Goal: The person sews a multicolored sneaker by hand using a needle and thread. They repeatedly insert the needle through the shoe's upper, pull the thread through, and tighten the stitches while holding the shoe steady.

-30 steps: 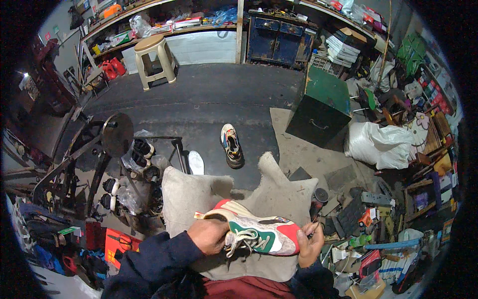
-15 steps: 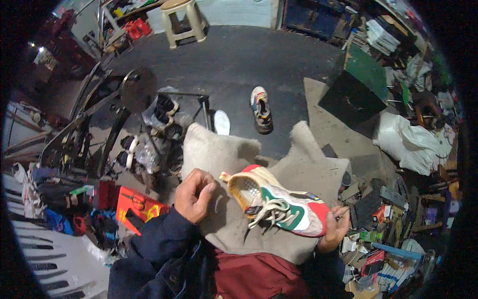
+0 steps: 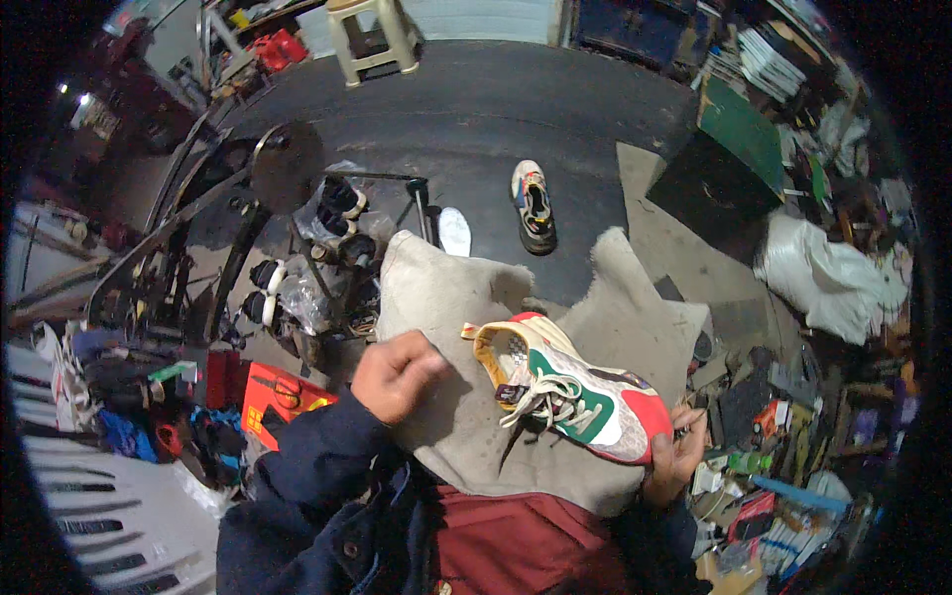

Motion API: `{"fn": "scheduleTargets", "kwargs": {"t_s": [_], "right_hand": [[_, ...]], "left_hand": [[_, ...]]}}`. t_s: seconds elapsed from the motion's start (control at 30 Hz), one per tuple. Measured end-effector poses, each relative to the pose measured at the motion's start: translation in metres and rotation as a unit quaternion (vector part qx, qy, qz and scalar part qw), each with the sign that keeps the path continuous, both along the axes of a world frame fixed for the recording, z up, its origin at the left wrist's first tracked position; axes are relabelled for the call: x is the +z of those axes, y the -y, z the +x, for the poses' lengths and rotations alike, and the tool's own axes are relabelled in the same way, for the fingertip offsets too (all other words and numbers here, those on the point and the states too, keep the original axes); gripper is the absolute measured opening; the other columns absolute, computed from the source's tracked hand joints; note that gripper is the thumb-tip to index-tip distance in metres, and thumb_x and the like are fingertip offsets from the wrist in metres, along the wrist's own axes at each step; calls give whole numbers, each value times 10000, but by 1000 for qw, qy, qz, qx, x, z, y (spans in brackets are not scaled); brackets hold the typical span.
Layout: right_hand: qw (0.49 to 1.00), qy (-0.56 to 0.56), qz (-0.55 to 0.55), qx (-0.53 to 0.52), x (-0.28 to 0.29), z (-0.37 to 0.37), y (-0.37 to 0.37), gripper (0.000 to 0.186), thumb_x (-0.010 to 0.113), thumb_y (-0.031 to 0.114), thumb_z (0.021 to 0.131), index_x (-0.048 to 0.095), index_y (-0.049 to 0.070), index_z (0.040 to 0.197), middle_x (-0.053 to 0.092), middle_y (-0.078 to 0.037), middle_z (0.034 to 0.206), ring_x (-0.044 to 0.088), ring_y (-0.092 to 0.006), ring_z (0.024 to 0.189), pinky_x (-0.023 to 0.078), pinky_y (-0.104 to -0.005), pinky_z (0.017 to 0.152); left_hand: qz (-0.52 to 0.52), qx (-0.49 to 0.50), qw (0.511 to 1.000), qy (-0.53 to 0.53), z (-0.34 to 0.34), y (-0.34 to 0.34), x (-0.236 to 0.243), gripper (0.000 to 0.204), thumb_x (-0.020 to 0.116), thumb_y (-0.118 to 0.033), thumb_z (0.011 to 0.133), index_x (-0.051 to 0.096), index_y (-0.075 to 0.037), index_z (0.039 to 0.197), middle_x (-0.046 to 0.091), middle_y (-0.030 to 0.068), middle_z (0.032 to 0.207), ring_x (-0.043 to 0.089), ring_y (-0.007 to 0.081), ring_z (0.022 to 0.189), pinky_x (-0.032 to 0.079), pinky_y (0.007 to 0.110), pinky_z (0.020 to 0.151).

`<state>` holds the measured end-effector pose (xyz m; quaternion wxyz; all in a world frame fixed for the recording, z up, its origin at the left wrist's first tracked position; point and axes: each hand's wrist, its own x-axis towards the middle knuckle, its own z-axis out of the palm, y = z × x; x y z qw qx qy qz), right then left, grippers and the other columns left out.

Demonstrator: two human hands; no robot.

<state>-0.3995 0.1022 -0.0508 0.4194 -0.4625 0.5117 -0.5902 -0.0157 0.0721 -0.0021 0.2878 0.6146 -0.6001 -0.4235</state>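
A multicoloured sneaker [image 3: 585, 397], with green, red, white and cream panels and pale laces, lies on its side across the grey cloth [image 3: 446, 288] on my lap. Its toe points right and its heel loop left. My right hand [image 3: 677, 451] is at the toe, thumb against its edge and fingers bent in a pinch; anything between the fingertips is too small to make out. Left of the heel, apart from the sneaker, my left hand [image 3: 399, 377] is closed with the fingers curled in. What it holds, if anything, is hidden.
Another sneaker [image 3: 535, 208] stands on the dark floor ahead, near a white insole [image 3: 454, 232]. Left are a metal machine frame [image 3: 238, 198], bagged shoes and a red-orange box [image 3: 278, 402]. Right are a green box [image 3: 734, 149], a white sack [image 3: 823, 278] and piled tools. A stool [image 3: 372, 40] stands far off.
The view has shifted slightly, moving the whole scene a little right. My left hand has turned, its fingers now more curled and slightly blurred. The sneaker stays on my lap with my right hand at its toe.
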Motion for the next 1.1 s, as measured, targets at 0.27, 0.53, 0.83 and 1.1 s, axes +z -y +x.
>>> {"fn": "scheduleTargets", "kwargs": {"t_s": [0.27, 0.53, 0.83, 1.1], "right_hand": [[997, -53, 56, -9, 17, 5, -1, 446, 793, 106, 716, 420, 75, 959, 449, -38, 895, 447, -122, 825, 424, -265, 775], [997, -60, 54, -11, 17, 6, -1, 486, 859, 158, 730, 446, 93, 978, 437, 15, 837, 361, -40, 658, 333, -211, 576], [977, 177, 109, 46, 23, -16, 6, 334, 623, 364, 933, 481, 64, 899, 393, 14, 727, 355, -62, 627, 280, -224, 543], [878, 427, 142, 163, 35, -40, -9, 373, 616, 370, 970, 542, 36, 822, 352, 26, 636, 300, -63, 521, 219, -250, 482]], "left_hand": [[42, 80, 778, -621, -47, 33, -16, 271, 528, -300, 1014, 471, -78, 870, 389, 8, 643, 406, 158, 515, 572, 488, 694], [-66, 436, 826, -351, 148, 72, -49, 301, 639, -391, 953, 553, -149, 796, 501, -2, 626, 405, 131, 438, 390, 302, 439], [-233, 124, 952, 154, 62, 54, -8, 368, 631, -202, 960, 544, -49, 1284, 568, 126, 1334, 659, 255, 1025, 528, 347, 780], [-215, -399, 888, 80, -189, 52, 61, 679, 780, -488, 757, 598, -3, 1196, 582, 209, 1270, 506, 432, 1255, 349, 535, 1081]]}}
